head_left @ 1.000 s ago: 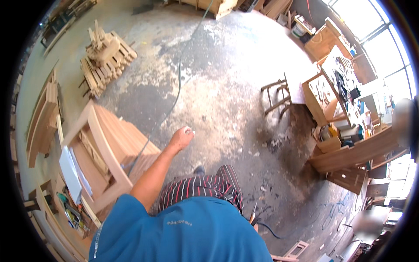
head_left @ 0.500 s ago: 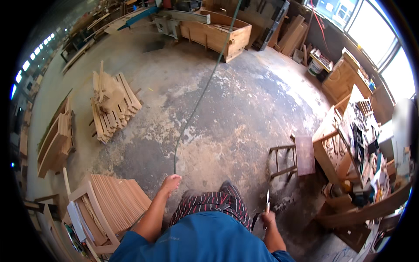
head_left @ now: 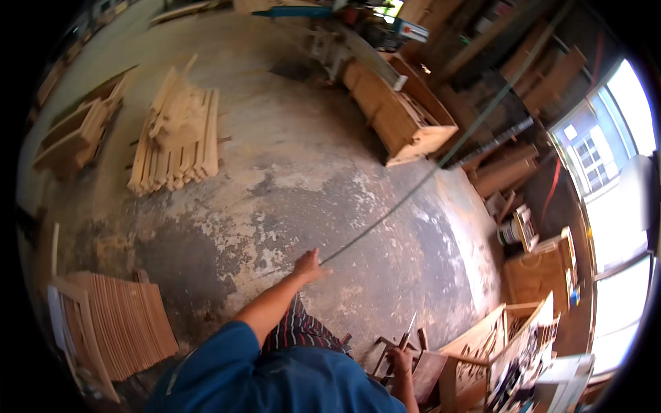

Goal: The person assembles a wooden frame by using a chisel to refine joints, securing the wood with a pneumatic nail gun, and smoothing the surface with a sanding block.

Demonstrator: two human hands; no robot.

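Concrete floor point(head_left: 275, 172), grey and patchy, worn pale in wide streaks. Left hand point(head_left: 308, 265) stretched forward at arm's length, fingers loosely bent at the near end of a thin green cord point(head_left: 427, 182). Cord runs taut from that hand up and to the right, across the floor and past the open crate point(head_left: 403, 117). Whether the fingers actually pinch the cord or only lie against it: cannot tell, too small. Right hand point(head_left: 399, 359) low at the lower edge, fist closed round a slim pale tool point(head_left: 409, 325) that points upward; its tip stands clear of the hand. Kind of tool not readable.

Blue sleeve point(head_left: 213, 358) on the left arm; striped cloth point(head_left: 303, 330) shows just below the forearm.

Surroundings: slat stack point(head_left: 175, 134) lies on the floor, far left of the cord, well apart from both hands. Curved slatted panel point(head_left: 120, 323) leans at lower left, near the left elbow. Dark stool point(head_left: 392, 347) sits just beside the right hand. Cluttered wooden counter point(head_left: 509, 344) at lower right. Paint can point(head_left: 511, 233) on the floor near the right wall. Bright window point(head_left: 606, 158) on the right. Long planks point(head_left: 523, 69) lean against the wall at upper right.
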